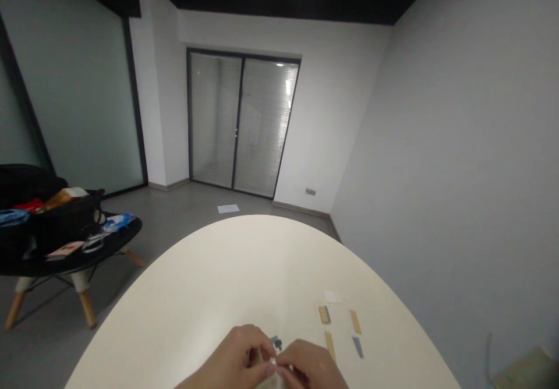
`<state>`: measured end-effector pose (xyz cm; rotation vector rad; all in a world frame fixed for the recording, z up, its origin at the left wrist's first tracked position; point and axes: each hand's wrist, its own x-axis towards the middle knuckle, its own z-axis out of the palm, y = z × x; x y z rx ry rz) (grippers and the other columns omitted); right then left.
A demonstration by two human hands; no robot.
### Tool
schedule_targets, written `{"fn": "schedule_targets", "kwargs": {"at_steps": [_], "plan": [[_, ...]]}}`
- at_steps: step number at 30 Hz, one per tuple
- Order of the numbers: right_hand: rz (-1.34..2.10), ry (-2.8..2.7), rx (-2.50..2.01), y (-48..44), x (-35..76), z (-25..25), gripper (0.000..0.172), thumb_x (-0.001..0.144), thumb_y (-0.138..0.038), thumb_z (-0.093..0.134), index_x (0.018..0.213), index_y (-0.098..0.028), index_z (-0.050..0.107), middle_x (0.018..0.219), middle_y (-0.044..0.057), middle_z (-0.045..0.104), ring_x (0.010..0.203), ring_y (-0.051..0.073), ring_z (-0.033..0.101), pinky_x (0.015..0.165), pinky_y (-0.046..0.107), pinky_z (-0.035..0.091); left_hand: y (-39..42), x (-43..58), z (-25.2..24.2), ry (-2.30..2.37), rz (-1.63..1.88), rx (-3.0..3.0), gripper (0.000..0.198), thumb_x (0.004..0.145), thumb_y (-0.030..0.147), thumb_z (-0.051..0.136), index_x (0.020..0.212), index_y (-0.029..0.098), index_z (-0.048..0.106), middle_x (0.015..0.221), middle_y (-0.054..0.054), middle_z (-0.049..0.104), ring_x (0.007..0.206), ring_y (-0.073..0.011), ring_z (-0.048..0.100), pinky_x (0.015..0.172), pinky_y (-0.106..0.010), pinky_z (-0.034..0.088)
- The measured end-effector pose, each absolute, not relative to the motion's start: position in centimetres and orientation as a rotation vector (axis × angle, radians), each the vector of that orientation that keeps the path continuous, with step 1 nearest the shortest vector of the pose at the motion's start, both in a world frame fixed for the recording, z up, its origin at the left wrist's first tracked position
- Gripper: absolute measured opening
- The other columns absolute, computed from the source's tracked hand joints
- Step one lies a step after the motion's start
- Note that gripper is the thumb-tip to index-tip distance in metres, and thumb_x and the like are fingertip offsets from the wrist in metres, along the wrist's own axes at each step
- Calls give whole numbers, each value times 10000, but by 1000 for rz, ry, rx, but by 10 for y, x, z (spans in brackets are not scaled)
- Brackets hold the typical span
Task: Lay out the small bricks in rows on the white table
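Close together at the near side of the round cream table (209, 267), my left hand (242, 354) and my right hand (308, 363) pinch a tiny white piece (273, 361) between their fingertips. Its kind is too small to make out. Just beyond the fingertips lies a small dark grey and black part (276, 342), partly hidden by my left hand. To the right of my hands are several flat strips: a tan one with a blue-grey edge (324, 314), another tan strip (355, 321), a third tan strip (329, 344) and a blue-grey strip (358, 347).
A white slip (333, 297) lies beyond the strips. At the left, a black chair (126, 234) with wooden legs carries a black bag (65, 220) and small items. A white sheet (228, 208) is on the floor. A grey wall (458, 144) stands to the right.
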<state>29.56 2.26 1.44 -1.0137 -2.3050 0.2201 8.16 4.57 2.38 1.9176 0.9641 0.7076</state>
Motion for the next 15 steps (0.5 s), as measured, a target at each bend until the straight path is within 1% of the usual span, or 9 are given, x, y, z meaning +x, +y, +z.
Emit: {"fn": "schedule_targets", "kwargs": {"at_steps": [2, 6, 10, 15], "plan": [[251, -2251, -1008, 21, 294, 20, 236, 946, -324, 511, 881, -240, 723, 716, 18, 744, 627, 137, 675, 582, 195, 470, 46, 81, 26, 966, 711, 1941, 162, 801, 311, 677, 820, 178, 767, 712, -4, 603, 655, -131, 511, 621, -215, 366], [267, -2220, -1045, 18, 293, 27, 193, 934, -296, 528, 891, -240, 708, 727, 18, 734, 628, 133, 660, 579, 190, 478, 45, 80, 29, 956, 723, 1974, 130, 783, 248, 659, 807, 189, 772, 697, 7, 607, 653, -125, 519, 632, -210, 373], [250, -2106, -1087, 20, 293, 16, 177, 900, -350, 566, 861, -228, 688, 656, 6, 688, 539, 122, 610, 551, 191, 480, 43, 80, 30, 951, 713, 1983, 157, 793, 296, 665, 811, 185, 774, 693, 5, 604, 645, -124, 521, 619, -211, 370], [259, -2087, -1123, 24, 294, 2, 169, 887, -358, 572, 889, -233, 686, 667, 0, 686, 553, 121, 617, 576, 194, 496, 45, 81, 32, 929, 714, 2009, 179, 813, 316, 648, 782, 195, 777, 664, 5, 592, 650, -130, 524, 626, -219, 367]]}}
